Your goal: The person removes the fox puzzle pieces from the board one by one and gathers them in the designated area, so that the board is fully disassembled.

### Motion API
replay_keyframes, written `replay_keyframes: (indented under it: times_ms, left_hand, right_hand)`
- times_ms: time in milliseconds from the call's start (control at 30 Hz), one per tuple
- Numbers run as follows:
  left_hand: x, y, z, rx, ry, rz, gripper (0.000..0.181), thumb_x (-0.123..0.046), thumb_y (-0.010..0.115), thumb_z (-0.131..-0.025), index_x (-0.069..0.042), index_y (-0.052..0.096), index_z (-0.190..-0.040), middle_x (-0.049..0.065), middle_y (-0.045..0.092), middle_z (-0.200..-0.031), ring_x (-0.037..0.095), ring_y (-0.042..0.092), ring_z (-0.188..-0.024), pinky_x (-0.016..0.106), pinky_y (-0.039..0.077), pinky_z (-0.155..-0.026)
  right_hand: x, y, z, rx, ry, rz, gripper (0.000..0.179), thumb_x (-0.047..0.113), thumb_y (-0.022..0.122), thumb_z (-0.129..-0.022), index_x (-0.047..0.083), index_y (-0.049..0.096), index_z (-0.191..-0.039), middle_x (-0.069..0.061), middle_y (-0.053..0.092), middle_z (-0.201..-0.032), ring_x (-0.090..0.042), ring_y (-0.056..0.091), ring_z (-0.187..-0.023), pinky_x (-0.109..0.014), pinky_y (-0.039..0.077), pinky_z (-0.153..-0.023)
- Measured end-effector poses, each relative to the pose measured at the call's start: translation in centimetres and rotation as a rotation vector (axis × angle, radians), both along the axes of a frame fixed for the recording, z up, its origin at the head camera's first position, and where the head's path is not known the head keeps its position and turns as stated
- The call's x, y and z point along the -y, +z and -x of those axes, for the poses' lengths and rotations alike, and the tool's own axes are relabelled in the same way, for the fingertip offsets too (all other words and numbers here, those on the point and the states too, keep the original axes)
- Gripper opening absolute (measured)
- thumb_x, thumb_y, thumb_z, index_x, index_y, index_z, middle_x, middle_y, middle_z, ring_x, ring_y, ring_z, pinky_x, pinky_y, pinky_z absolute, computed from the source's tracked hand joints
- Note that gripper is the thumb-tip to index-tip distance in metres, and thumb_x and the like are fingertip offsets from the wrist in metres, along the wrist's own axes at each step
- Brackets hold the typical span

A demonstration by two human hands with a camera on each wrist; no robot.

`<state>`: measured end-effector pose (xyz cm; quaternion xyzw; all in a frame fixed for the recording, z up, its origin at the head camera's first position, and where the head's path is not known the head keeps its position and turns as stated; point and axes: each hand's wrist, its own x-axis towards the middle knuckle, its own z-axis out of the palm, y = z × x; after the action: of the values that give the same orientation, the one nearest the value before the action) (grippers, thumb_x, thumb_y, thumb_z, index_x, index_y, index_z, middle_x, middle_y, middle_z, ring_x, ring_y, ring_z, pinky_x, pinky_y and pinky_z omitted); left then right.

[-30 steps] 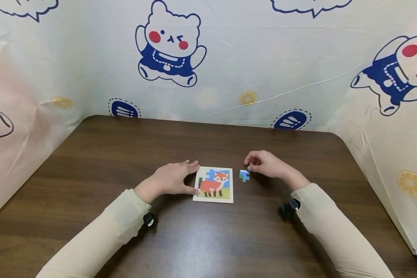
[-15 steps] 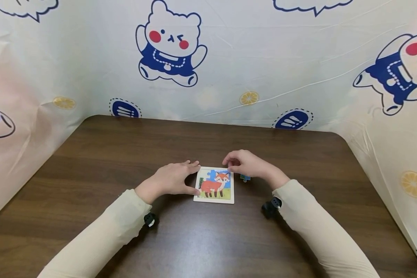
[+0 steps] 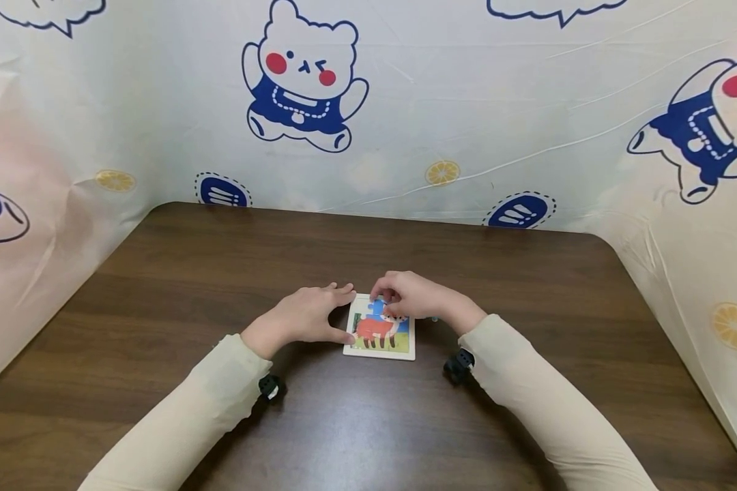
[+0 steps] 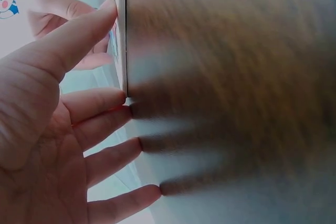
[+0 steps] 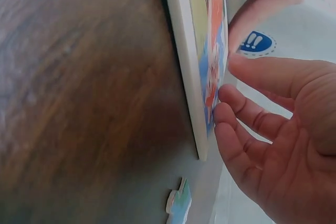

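Note:
A square fox puzzle (image 3: 381,343) in a white-edged tray lies on the table. My left hand (image 3: 301,315) steadies it from the left, with the thumb on its rim and the index fingertip at the far corner, as the left wrist view shows. The other left fingers are spread, tips at the tabletop. Over the puzzle's upper part is my right hand (image 3: 420,298), its bent fingers and thumb touching the blue pieces near the fox's head. In the right wrist view a small gap shows between thumb and fingertips, with no piece seen between them.
A loose blue-green puzzle piece (image 5: 180,203) lies on the table just right of the tray, mostly hidden under my right hand in the head view. Brown wooden table (image 3: 221,252) surrounds the puzzle. A cartoon-printed curtain (image 3: 405,102) encloses its back and sides.
My right hand has moved left from beside the loose piece to over the puzzle's upper part. The loose piece stays on the table. My left hand keeps its place at the tray.

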<state>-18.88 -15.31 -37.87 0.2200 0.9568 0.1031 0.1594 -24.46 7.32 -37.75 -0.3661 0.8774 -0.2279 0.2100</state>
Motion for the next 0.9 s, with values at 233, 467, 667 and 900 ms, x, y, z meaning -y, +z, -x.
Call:
replay_keyframes:
  times_ms: [233, 467, 667, 900]
  left_hand:
    - [-0.06, 0.25, 0.03, 0.031, -0.003, -0.03, 0.087, -0.054, 0.076, -0.081, -0.016, 0.043, -0.152, 0.005, 0.035, -0.16, 0.037, 0.032, -0.148, 0.056, 0.036, -0.114]
    - [-0.13, 0.4, 0.14, 0.044, -0.007, -0.027, 0.087, -0.053, 0.077, -0.081, -0.014, 0.043, -0.151, 0.006, 0.035, -0.16, 0.038, 0.032, -0.148, 0.055, 0.035, -0.115]
    - [-0.11, 0.33, 0.1, 0.056, 0.011, -0.038, 0.087, -0.053, 0.077, -0.081, -0.016, 0.043, -0.152, 0.005, 0.035, -0.161, 0.037, 0.031, -0.149, 0.056, 0.035, -0.115]
    - [-0.21, 0.35, 0.11, 0.054, 0.004, -0.042, 0.087, -0.051, 0.078, -0.081, -0.015, 0.043, -0.152, 0.005, 0.035, -0.16, 0.037, 0.031, -0.149, 0.054, 0.034, -0.116]
  right_hand:
    - [0.36, -0.08, -0.23, 0.002, 0.006, -0.06, 0.03, 0.008, 0.068, -0.093, 0.014, 0.066, -0.122, -0.006, 0.057, -0.105, -0.019, 0.053, -0.093, -0.028, 0.049, -0.082]
    - [0.67, 0.15, -0.48, 0.004, 0.02, -0.077, 0.028, 0.007, 0.068, -0.093, 0.014, 0.065, -0.12, -0.007, 0.056, -0.107, -0.021, 0.054, -0.096, -0.03, 0.05, -0.085]
    - [0.92, 0.24, -0.37, 0.018, 0.031, -0.087, 0.025, 0.006, 0.068, -0.093, 0.014, 0.063, -0.116, -0.007, 0.054, -0.104, -0.02, 0.053, -0.095, -0.029, 0.049, -0.082]
    - [0.89, 0.12, -0.31, 0.007, 0.05, -0.064, 0.024, 0.002, 0.066, -0.093, 0.014, 0.059, -0.112, -0.009, 0.052, -0.109, -0.023, 0.053, -0.101, -0.034, 0.05, -0.089]
